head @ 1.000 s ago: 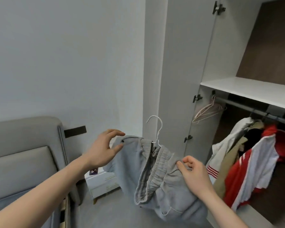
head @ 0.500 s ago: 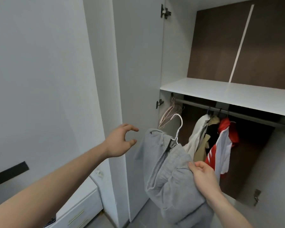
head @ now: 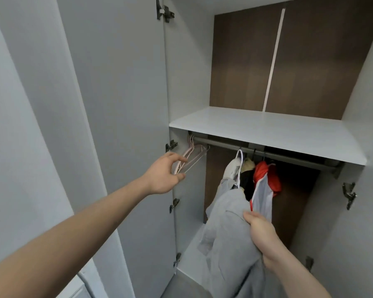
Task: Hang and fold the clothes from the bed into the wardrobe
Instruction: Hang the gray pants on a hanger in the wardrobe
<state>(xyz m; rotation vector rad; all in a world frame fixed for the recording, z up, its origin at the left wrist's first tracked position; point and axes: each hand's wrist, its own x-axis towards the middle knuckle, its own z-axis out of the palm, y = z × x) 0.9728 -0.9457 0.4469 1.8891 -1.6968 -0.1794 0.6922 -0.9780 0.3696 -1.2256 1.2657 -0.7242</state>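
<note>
We've turned from the bed side to face the open wardrobe (head: 267, 130) head-on; a second ago the headboard and nightstand filled the left of the view, now only the rail (head: 224, 145) and shelf. The grey sweatpants (head: 228, 222), draped on a white hanger (head: 239, 160), have come up from chest level so the hook sits just under the rail, next to the clothes already hung there (white, khaki, black, red). We can't tell if the hook is over the rail yet.

Right hand (head: 262, 235) grips the sweatpants by a bunch of fabric low down, fingers curled round the cloth. Left hand (head: 163, 176) let go of the waistband earlier and has moved out to the spare pink hangers (head: 192, 159) at the rail's left end; fingers half curled, touching or just short of them, no firm grip visible.

Our read: hanging this item is nearly done, only the hook seating is left. The left hand looks set to fetch the next hanger.
</note>
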